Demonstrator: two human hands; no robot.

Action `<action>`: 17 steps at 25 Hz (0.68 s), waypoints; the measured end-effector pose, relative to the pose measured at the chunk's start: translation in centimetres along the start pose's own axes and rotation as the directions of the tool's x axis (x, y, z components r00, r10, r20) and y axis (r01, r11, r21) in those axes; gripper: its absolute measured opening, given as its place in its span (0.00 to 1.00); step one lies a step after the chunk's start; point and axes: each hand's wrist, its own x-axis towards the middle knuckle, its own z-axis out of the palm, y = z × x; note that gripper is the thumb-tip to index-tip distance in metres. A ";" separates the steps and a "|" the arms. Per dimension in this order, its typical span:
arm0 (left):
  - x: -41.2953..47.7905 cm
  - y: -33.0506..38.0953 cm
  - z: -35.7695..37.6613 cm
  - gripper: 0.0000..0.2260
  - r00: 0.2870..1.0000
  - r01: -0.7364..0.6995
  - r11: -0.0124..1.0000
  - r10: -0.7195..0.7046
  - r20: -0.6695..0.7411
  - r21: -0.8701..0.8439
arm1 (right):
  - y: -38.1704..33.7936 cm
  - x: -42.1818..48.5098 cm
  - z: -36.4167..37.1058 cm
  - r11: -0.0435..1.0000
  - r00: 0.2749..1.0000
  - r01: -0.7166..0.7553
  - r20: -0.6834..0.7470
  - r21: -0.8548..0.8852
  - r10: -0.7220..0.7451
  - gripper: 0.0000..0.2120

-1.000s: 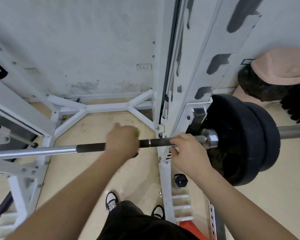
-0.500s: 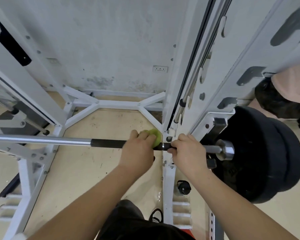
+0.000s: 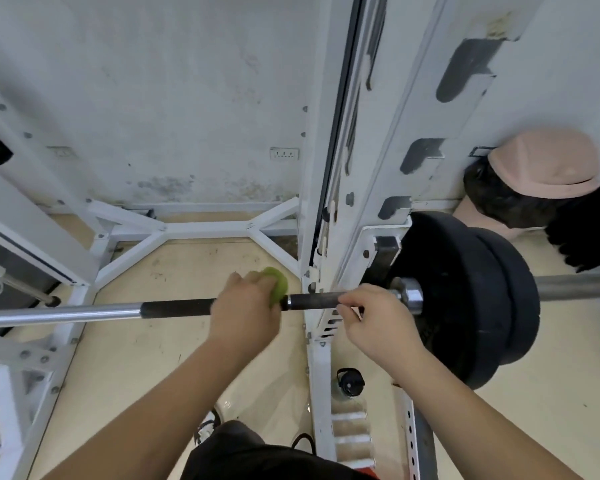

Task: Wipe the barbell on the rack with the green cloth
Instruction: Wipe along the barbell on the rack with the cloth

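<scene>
Barbell point(image 3: 177, 308) lies level across the rack point(image 3: 317, 358), shaft passing the right-hand upright, black weight plates point(image 3: 465, 306) loaded just outside it. Your left hand point(image 3: 245, 310) wraps over the dark knurled stretch inboard of that upright. Its fingers curl round the bar with the green cloth point(image 3: 278, 284) bunched under them, and only a fold shows at the fingertip side, touching the bar. Wrapped like that, the cloth meets the bar's whole girth, not just the top. Your right hand point(image 3: 378, 318) sits on the shaft at the upright, between cloth and collar point(image 3: 411, 294), thumb and fingers closed on the bar, likely to stop it rolling on the rack while you rub. Judgement: wiping is under way on the knurl, and the chrome run toward the rack's left edge looks not yet done. Slide the cloth hand along with the bracing hand fixed.
</scene>
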 end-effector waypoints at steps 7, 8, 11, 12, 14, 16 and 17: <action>0.9 2.7 1.6 0.24 0.943 -0.231 0.971 0.206 0.263 0.067 | 4.7 -3.3 -1.4 0.959 0.959 -0.276 0.051 -0.063 0.280 0.17; 1.1 2.5 1.3 0.23 0.916 -0.279 0.960 0.262 0.303 0.015 | 4.8 -3.3 -1.4 0.958 0.957 -0.285 0.056 -0.019 0.286 0.17; 1.4 2.7 0.3 0.20 0.873 -0.411 0.910 0.411 0.264 -0.056 | 5.1 -2.9 -1.5 0.949 0.951 -0.306 0.066 0.074 0.302 0.15; 1.3 3.4 0.0 0.19 0.873 -0.437 0.896 0.443 0.204 -0.077 | 5.3 -2.9 -1.5 0.943 0.947 -0.318 0.074 0.098 0.312 0.15; 1.2 6.6 0.2 0.21 0.829 -0.538 0.831 0.552 0.092 -0.139 | 5.6 -3.3 -1.7 0.895 0.923 -0.383 0.051 0.228 0.382 0.14; 1.2 10.9 1.6 0.19 0.729 -0.670 0.733 0.679 0.079 -0.120 | 5.3 -3.9 -2.1 0.796 0.881 -0.432 0.009 0.424 0.473 0.17; 1.6 12.9 2.4 0.17 0.700 -0.700 0.710 0.703 0.122 -0.078 | 5.0 -4.1 -2.2 0.744 0.861 -0.440 0.000 0.504 0.509 0.20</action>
